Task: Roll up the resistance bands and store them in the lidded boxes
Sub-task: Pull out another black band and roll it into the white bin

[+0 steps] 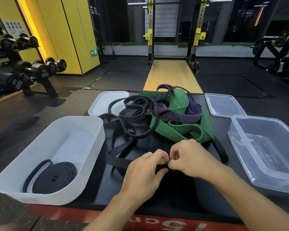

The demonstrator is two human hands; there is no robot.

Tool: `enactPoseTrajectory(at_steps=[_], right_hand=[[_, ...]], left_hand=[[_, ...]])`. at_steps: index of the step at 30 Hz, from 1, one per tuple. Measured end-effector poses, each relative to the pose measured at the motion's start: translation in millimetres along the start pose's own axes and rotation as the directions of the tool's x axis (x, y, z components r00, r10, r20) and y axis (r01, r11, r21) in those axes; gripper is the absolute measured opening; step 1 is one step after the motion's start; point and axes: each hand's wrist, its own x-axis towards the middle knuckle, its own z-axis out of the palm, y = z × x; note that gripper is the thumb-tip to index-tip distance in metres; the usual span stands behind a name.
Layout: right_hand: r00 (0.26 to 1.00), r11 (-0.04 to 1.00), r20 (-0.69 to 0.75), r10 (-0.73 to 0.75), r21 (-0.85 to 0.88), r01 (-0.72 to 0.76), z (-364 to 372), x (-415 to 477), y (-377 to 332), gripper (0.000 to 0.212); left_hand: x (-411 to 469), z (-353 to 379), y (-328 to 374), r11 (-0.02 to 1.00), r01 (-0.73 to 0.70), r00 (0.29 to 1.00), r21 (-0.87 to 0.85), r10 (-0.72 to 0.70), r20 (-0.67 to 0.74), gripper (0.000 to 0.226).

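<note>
In the head view we see our left hand and right hand meeting over the bench, fingers curled and pinching one black band. Behind them a green band and a purple band lie tangled. A rolled black band sits in the frosted box on the left; the clear box stands on the right.

Dumbbell rack (left); squat rack, seemingly.
</note>
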Motion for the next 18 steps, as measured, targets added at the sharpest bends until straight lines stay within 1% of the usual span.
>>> enactPoseTrajectory(at_steps=[3, 6, 9, 11, 13, 15, 18], right_hand=[[0.997, 1.0, 0.079, -0.013, -0.009, 0.014, -10, -4, 3, 0.008], [0.989, 1.0, 0.145, -0.012, -0.025, 0.016, -21, -6, 5, 0.016], [0.988, 0.979, 0.137, -0.067, -0.182, 0.091, -17, -2, -4, 0.013], [0.987, 0.961, 0.139, -0.086, -0.25, 0.119, -15, -1, -11, 0.012], [0.982, 0.948, 0.16, -0.098, -0.286, 0.141, -13, -1, -11, 0.012], [0.979, 0.94, 0.166, -0.117, -0.301, 0.163, -9, 0, -7, 0.012], [0.976, 0.937, 0.175, -0.133, -0.297, 0.181, -5, 3, -8, 0.014]], left_hand=[[0, -1, 0, 0.999, -0.029, 1.0, 0.016, 0.029, 0.008, 0.029], [-1, -2, 2, 0.995, -0.082, 0.996, 0.06, 0.079, 0.041, 0.027], [-1, -4, 3, 0.994, -0.09, 0.995, 0.069, 0.088, 0.04, 0.025], [-1, -4, 4, 0.995, -0.081, 0.996, 0.066, 0.078, 0.048, 0.027], [-3, -4, 3, 0.994, -0.09, 0.995, 0.055, 0.087, 0.048, 0.029], [-3, -4, 5, 0.987, -0.13, 0.991, 0.09, 0.126, 0.043, 0.029], [0, -2, 7, 0.971, -0.17, 0.985, 0.169, 0.164, 0.047, 0.041]])
